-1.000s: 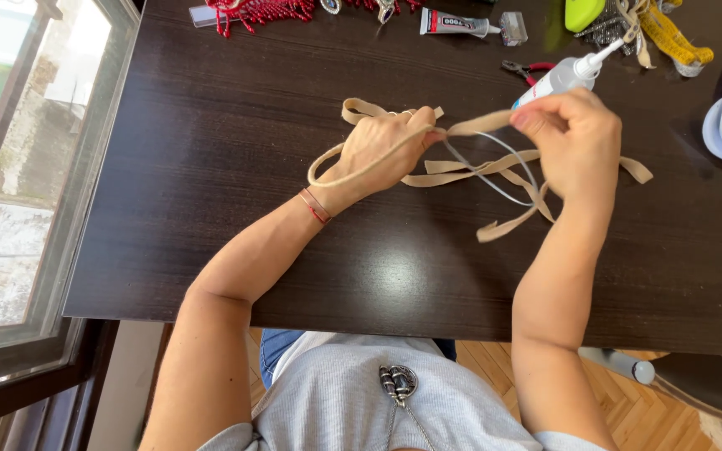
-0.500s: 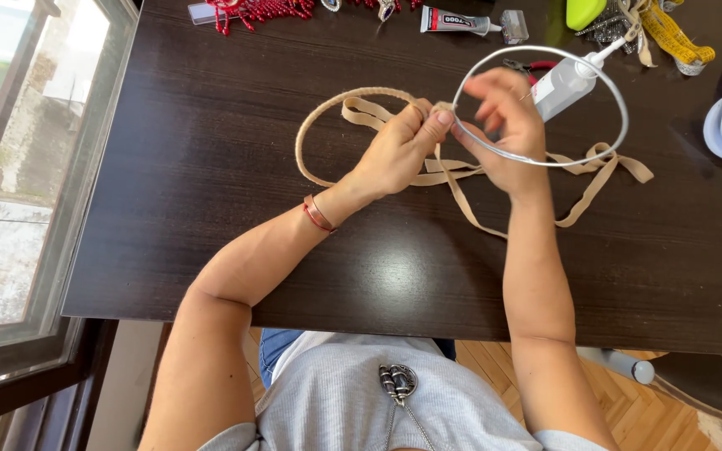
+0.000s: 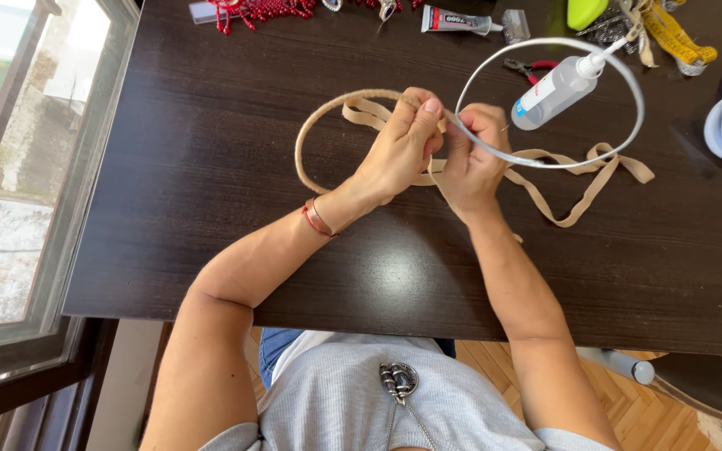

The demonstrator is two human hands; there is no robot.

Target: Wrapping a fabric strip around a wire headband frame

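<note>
Beige ribbon, a flat tan fabric strip, is going round a thin silver metal hoop, and both hands meet at the working point. The left hand has its fingers curled shut, thumb and forefinger pinched on the hoop where wrapped meets bare. The right hand closes on the same spot, fingers folded over hoop and ribbon together. By my reading, roughly the left half of the ring is covered in tan wrap, while the right half shows bare metal, so about half the winding remains. The loose tail of ribbon trails in loops across the dark brown wooden table to the right of the hands.

Inside the bare arc lies a clear plastic squeeze bottle. Along the far edge sit red beads, a small glue tube and a yellow tape measure, partly cut off. The exact grip under the knuckles is hidden, and whether the ribbon's leading end is glued or only held I cannot tell
</note>
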